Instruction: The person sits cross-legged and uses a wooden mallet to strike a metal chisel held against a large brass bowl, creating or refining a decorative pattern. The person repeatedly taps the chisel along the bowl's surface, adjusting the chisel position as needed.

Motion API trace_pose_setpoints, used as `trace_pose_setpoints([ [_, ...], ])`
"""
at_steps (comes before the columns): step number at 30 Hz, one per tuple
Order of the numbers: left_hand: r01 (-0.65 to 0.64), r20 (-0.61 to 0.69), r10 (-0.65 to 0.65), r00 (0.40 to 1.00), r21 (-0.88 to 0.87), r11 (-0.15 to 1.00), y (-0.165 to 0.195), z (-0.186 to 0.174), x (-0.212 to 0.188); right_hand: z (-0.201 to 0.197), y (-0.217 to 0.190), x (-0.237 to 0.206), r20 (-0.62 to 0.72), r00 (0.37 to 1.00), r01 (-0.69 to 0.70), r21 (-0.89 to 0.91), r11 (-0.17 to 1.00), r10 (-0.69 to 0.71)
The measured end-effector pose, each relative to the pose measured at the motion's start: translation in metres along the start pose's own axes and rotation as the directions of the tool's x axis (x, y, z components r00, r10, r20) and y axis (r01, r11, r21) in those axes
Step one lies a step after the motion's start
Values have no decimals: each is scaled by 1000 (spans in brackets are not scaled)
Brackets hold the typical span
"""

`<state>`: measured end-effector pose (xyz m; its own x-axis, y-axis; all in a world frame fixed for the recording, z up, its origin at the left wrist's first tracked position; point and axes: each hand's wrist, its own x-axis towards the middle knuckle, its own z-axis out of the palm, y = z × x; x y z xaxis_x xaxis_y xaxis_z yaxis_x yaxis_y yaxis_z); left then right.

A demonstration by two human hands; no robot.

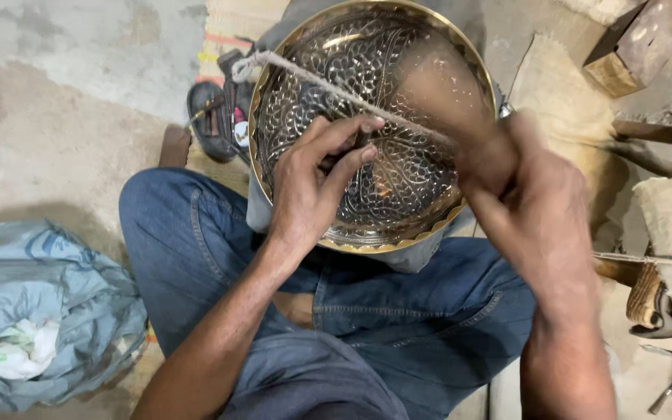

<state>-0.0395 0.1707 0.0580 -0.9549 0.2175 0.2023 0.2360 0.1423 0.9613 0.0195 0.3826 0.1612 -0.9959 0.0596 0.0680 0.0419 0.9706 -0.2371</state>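
Clearly, your left hand (313, 183) pinched a small punch against the engraved brass tray (367, 132) on your lap; your blurred right hand (534, 206) gripped something indistinct. A mistimed strike risked denting the pattern.

Floor-level craft workshop, metalwork. Evidence: bare concrete floor (64, 101), engraved brass plate (367, 93) on worker's lap, wood block (635, 47), hand tools (215, 117) on mat, sacking (561, 101).

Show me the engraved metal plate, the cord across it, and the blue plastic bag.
engraved metal plate (406, 190), head view, on its patterned centre.
cord (313, 79), head view, on its stretch over the plate.
blue plastic bag (56, 288), head view, on its crumpled top.
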Motion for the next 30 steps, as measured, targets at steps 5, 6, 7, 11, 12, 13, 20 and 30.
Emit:
trace_pose_setpoints([
  [5,-27,1,27,1000,95,995,-1,2,2,-1,-1,1,65,996,72,-109,991,-65],
  [6,-10,2,9,1000,80,997,-1,3,1,-2,0,1,9,999,30,99,995,-31],
  [7,-1,5,1,1000,67,998,-2,3,1,-3,1,1,-46,999,-2,305,952,17],
  [11,-63,-10,64,998,55,996,-3,2,0,-2,8,4,209,977,24,-251,968,30],
  [12,-64,-4,64,998,47,997,-3,2,1,-3,10,4,74,991,121,-104,987,-114],
  [13,-51,-1,51,999,38,998,-2,2,0,-2,11,4,-70,969,238,32,971,-236],
  [20,78,45,-81,996,71,994,1,2,2,5,11,-3,40,999,-23,12,1000,23],
  [30,23,26,-24,999,33,999,1,1,-2,7,2,-6,93,995,35,-94,995,-26],
])
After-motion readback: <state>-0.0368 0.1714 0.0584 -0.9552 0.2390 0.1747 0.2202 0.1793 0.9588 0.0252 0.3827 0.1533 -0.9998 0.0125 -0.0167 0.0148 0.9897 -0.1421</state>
